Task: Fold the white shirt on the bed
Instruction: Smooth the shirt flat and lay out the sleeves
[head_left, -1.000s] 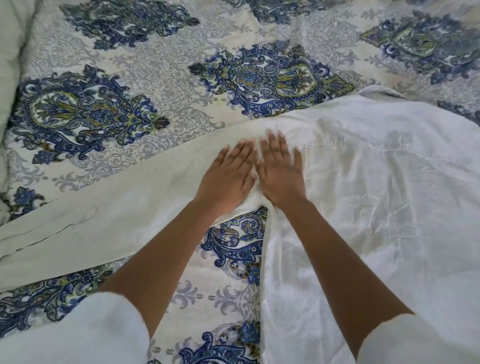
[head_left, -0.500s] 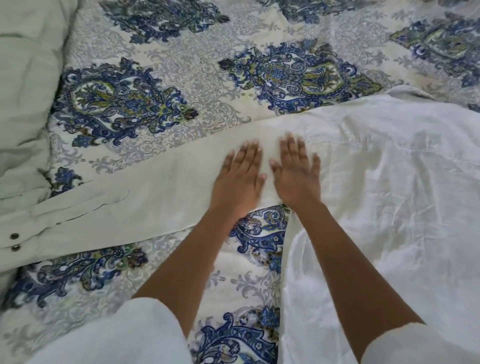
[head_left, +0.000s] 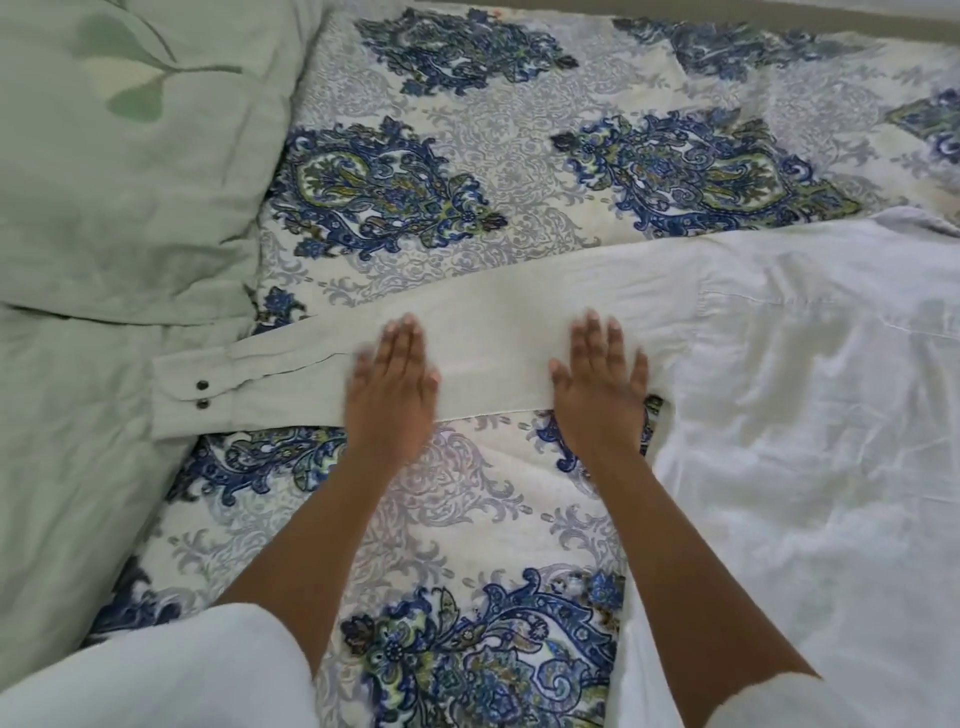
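Note:
The white shirt (head_left: 795, 415) lies spread flat on the bed, its body filling the right side. One long sleeve (head_left: 498, 322) stretches out to the left and ends in a cuff (head_left: 192, 392) with two dark buttons. My left hand (head_left: 392, 387) rests palm down on the middle of the sleeve, fingers flat and slightly blurred. My right hand (head_left: 602, 382) lies palm down on the sleeve close to the armpit, fingers spread. Neither hand grips any cloth.
A bedspread (head_left: 467, 218) with blue and green paisley medallions covers the bed. A pale green pillow (head_left: 119, 171) with a leaf print sits at the upper left, and green bedding (head_left: 67, 493) runs down the left edge under the cuff.
My hands, side by side near the armpit before, have parted: the left one slid left along the sleeve. The view has shifted left, and the cuff and pillow now show.

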